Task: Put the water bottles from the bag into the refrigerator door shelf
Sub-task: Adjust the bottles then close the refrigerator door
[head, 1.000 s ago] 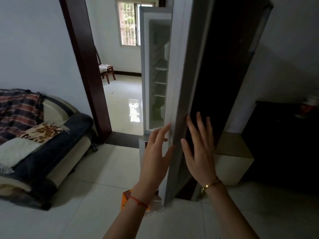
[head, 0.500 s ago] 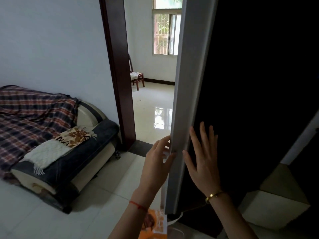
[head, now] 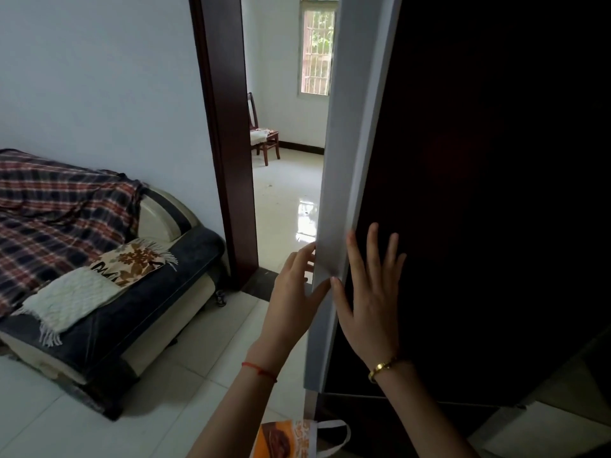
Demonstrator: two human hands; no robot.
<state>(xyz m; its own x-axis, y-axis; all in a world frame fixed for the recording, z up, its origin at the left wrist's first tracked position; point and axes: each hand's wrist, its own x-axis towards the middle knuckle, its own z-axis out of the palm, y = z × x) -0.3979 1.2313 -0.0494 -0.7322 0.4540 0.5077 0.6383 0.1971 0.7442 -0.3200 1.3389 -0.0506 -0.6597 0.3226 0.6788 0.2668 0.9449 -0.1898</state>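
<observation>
Both hands are on the refrigerator door: the left hand hooks its edge, fingers apart; the right hand lies flat on its dark front, fingers spread. The bag sits on the floor at 6 o'clock. No bottles show; judging by this, the door work comes last.

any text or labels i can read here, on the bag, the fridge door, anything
No text here can be read.
Bag: orange print with pale marks beside a picture, too blurred to read.
Fridge door: dark front and grey edge, no label or brand showing.
Cloth on the sofa: brown flower pattern with dark marks along one edge, not legible as letters.
</observation>
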